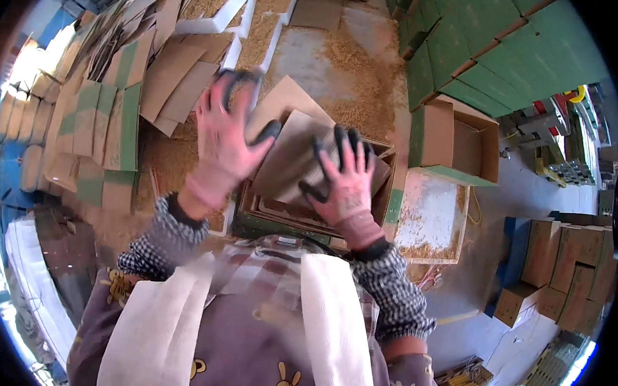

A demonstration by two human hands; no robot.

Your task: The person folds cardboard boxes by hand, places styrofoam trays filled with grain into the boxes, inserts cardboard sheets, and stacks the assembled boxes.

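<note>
A brown cardboard sheet [284,160] lies tilted over the open top of a carton [394,189] with green outer sides, directly before me. My right hand [348,187], in a pink glove with black fingertips, rests on the right part of this sheet with its fingers spread. My left hand [225,136], gloved alike and blurred, is raised at the sheet's left side, fingers apart and holding nothing. Its thumb is close to the sheet's edge; whether they touch, I cannot tell. Behind lies a lighter cardboard piece [290,100]. The sheets hide most of the carton's inside.
Flattened cartons [95,129] and loose cardboard sheets [173,76] are piled at left. White foam trays [232,5] hold loose tan material, also scattered over the worktop [316,57]. At right are stacked green cartons [505,56], an open carton [432,136] and a shallow white tray [428,210].
</note>
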